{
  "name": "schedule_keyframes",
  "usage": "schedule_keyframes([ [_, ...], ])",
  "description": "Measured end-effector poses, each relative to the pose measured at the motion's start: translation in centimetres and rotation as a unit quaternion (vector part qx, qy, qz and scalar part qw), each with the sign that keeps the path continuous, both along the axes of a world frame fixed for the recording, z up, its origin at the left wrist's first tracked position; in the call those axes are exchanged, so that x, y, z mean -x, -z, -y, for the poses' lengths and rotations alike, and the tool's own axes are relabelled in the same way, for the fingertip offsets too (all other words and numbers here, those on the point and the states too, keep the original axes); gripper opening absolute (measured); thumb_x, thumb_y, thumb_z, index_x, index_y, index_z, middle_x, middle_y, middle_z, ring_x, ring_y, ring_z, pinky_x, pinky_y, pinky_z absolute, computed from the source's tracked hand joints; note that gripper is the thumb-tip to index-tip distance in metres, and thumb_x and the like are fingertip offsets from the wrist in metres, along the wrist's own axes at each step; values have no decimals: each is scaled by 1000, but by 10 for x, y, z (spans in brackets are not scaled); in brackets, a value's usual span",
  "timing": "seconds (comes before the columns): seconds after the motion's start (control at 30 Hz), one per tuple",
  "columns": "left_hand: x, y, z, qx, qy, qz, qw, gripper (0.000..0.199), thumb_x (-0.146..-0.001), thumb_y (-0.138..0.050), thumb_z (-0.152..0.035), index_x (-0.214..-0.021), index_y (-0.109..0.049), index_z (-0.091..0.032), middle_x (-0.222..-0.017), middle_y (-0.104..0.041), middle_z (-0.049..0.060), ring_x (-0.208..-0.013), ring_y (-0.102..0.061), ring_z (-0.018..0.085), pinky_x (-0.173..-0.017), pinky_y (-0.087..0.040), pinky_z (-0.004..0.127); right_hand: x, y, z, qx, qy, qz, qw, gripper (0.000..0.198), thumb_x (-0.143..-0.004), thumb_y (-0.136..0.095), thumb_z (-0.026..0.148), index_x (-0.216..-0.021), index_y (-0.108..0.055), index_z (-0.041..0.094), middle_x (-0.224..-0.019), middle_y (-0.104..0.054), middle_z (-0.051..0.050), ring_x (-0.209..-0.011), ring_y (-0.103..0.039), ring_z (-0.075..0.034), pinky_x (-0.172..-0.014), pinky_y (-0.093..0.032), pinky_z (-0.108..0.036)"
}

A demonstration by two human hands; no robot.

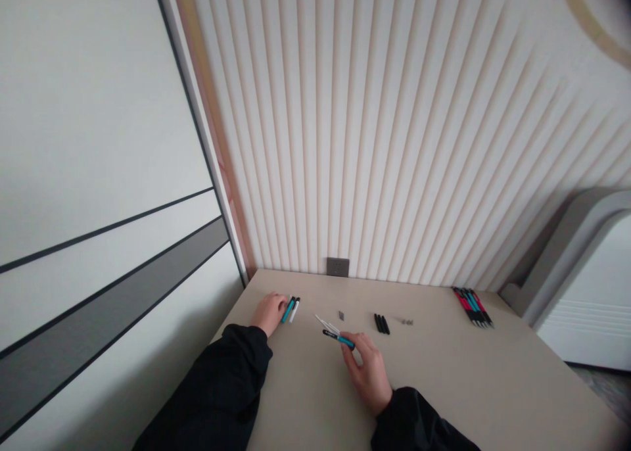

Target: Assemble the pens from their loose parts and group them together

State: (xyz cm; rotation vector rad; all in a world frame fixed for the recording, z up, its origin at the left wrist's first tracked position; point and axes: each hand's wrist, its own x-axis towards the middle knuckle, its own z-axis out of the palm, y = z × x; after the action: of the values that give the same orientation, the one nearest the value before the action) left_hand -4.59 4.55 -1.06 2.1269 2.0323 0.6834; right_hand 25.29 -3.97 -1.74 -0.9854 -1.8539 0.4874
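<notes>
At the left of the table, my left hand (pixel 271 311) rests with its fingers curled against a short row of pen barrels. That row has a teal barrel (pixel 288 310) and a white one (pixel 294 310), both with black ends. Whatever lies under the left fingertips is hidden. My right hand (pixel 365 367) pinches a teal and black pen barrel (pixel 340 338) between thumb and fingers, above the table. Just behind this barrel are several thin white refills (pixel 326 323), partly covered by it.
Small grey pieces (pixel 341 315) lie behind the refills. Three black grip tubes (pixel 381 324) and some small metallic pieces (pixel 407 322) lie to the right. Several red, black and teal pens (pixel 473 308) lie side by side at the table's (pixel 444 385) back right. A wall socket (pixel 338 267) sits behind.
</notes>
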Motion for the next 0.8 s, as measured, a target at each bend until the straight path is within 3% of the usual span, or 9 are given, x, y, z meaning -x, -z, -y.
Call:
schedule_keyframes([
  [0.13,0,1,3,-16,-1,13,1000,18,-80,-53,-9,-74,-68,-18,-76,-62,3,-73,-58,17,-74,-43,27,0,-3,0,12,10,-50,999,18,-91,-52,26,-103,-65,21,-86,-66,-5,-79,-60,-19,-73,-49,-31],
  [0.23,6,3,5,-39,-6,36,999,17,-81,-53,-11,-84,-68,-17,-81,-65,4,-77,-61,18,-77,-46,30,0,-3,-3,27,38,-82,996,17,-90,-56,32,-99,-66,21,-83,-66,-5,-73,-59,-18,-69,-49,-29],
  [0.4,7,-4,13,-110,-38,81,990,24,-89,-43,-20,-97,-65,-14,-95,-65,11,-90,-63,24,-86,-48,39,-5,-3,-14,50,91,-98,990,21,-92,-51,35,-98,-64,20,-96,-66,-7,-81,-61,-18,-72,-50,-28],
  [0.47,-10,-11,19,-148,-37,105,983,28,-93,-38,-25,-102,-63,-15,-100,-63,11,-93,-62,23,-88,-49,39,-8,-3,-18,51,95,-95,990,22,-95,-45,33,-100,-62,20,-98,-66,-8,-85,-62,-18,-76,-50,-28],
  [0.57,-59,-22,33,-207,34,246,946,24,-94,-43,-30,-104,-61,-18,-100,-62,8,-88,-64,20,-82,-52,35,-11,-3,-22,53,79,-75,993,23,-97,-40,30,-102,-60,19,-95,-66,-7,-86,-63,-18,-77,-50,-27],
  [0.7,-126,-23,56,-140,134,365,911,20,-95,-42,-28,-101,-59,-20,-97,-61,7,-87,-63,17,-78,-53,30,-11,-4,-23,38,57,-35,997,26,-97,-39,27,-111,-60,21,-99,-64,-8,-90,-63,-17,-79,-50,-25],
  [0.8,-147,-19,67,-111,170,365,908,18,-95,-44,-25,-98,-60,-20,-96,-60,6,-88,-62,17,-79,-53,30,-10,-3,-22,23,29,-3,999,28,-97,-41,27,-116,-61,24,-97,-62,-6,-89,-63,-16,-78,-50,-23],
])
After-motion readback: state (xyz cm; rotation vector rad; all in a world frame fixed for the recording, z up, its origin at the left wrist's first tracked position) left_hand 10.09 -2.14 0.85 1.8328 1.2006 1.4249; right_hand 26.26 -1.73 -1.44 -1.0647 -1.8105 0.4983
